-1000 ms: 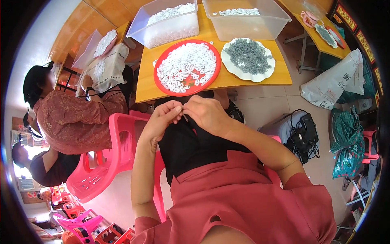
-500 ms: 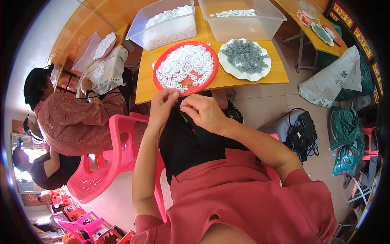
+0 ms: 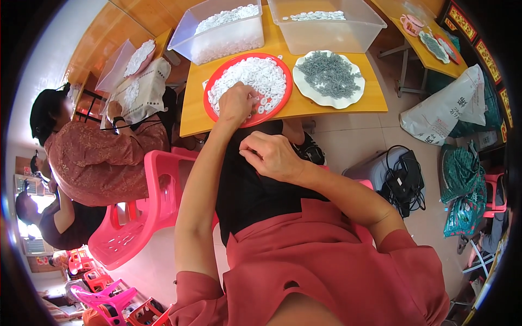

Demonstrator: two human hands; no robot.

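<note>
A loose, dusty-red short-sleeved top [image 3: 326,266] is worn over black trousers [image 3: 255,190]; both forearms are left bare, and no rings or watch are seen.

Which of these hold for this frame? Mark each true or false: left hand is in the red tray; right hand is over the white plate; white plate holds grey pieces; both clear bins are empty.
1. The left hand is in the red tray of white rings: true.
2. The right hand is over the white plate: false, it is over the lap.
3. The white plate holds grey pieces: true.
4. Both clear bins are empty: false, both hold white pieces.
</note>
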